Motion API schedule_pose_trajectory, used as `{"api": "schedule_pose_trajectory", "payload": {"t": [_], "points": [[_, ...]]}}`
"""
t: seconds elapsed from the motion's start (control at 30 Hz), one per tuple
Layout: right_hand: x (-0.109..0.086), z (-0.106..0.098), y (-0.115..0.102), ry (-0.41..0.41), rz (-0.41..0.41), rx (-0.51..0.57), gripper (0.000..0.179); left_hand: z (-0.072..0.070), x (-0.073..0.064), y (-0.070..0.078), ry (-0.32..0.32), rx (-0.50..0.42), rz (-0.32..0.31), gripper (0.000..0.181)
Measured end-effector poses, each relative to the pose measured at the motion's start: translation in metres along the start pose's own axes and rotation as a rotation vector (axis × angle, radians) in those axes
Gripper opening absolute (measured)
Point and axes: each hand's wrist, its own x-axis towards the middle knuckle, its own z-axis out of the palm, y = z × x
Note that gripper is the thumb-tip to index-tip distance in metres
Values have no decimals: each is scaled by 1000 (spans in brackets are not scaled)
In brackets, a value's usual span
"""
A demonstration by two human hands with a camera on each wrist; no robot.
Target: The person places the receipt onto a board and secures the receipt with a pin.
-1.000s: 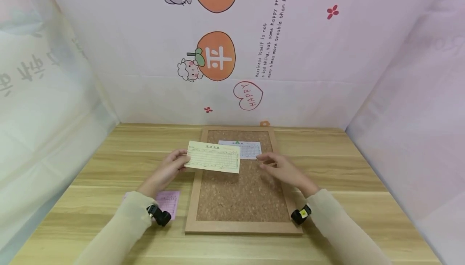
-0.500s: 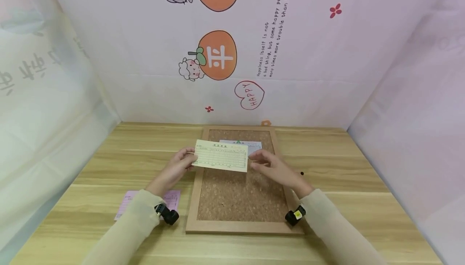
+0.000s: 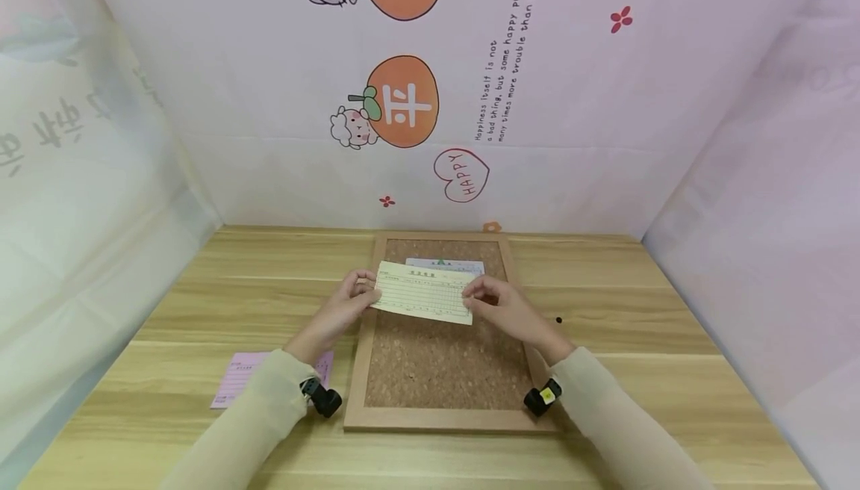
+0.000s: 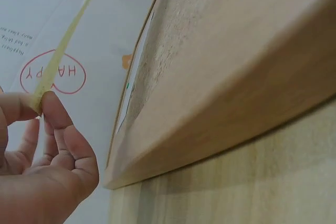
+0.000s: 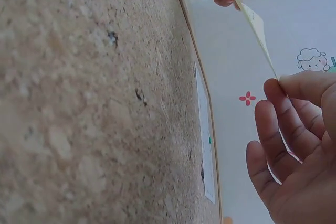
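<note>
Between both hands, a yellow printed form (image 3: 423, 293) is stretched in the air above the cork board (image 3: 446, 359). My left hand (image 3: 352, 299) pinches its left end between thumb and fingers. At the opposite end, the thumb and index finger of my right hand (image 3: 500, 307) pinch the paper; the right wrist view shows that grip, with the other fingers (image 5: 270, 135) loosely bent. Behind the yellow form, a white printed form (image 3: 457, 264) lies on the upper part of the board, fixed with a green pin (image 5: 210, 140) and partly covered in the head view.
A pink form (image 3: 235, 379) lies on the wooden table (image 3: 181, 303) left of the board, partly under the left sleeve. A small black object (image 3: 558, 320) is right of the board. A printed cloth (image 3: 289, 101) hangs behind, with cloth at both sides.
My left hand has carried the yellow form to the right. My right hand has moved left and taken hold of its right end. More of the pink form shows.
</note>
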Motion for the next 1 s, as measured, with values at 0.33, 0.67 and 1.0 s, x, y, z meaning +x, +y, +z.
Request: {"api": "schedule_pose_trajectory", "payload": {"t": [0.33,0.67,1.0], "points": [[-2,-6,5,-18,30,-11,19,4,2,2,-14,157,55,24],[-6,-14,10,-32,53,-103,11,10,4,9,-76,409,125,7],[-11,-17,21,-45,15,-198,7,16,7,14,-140,450,118,13]]}}
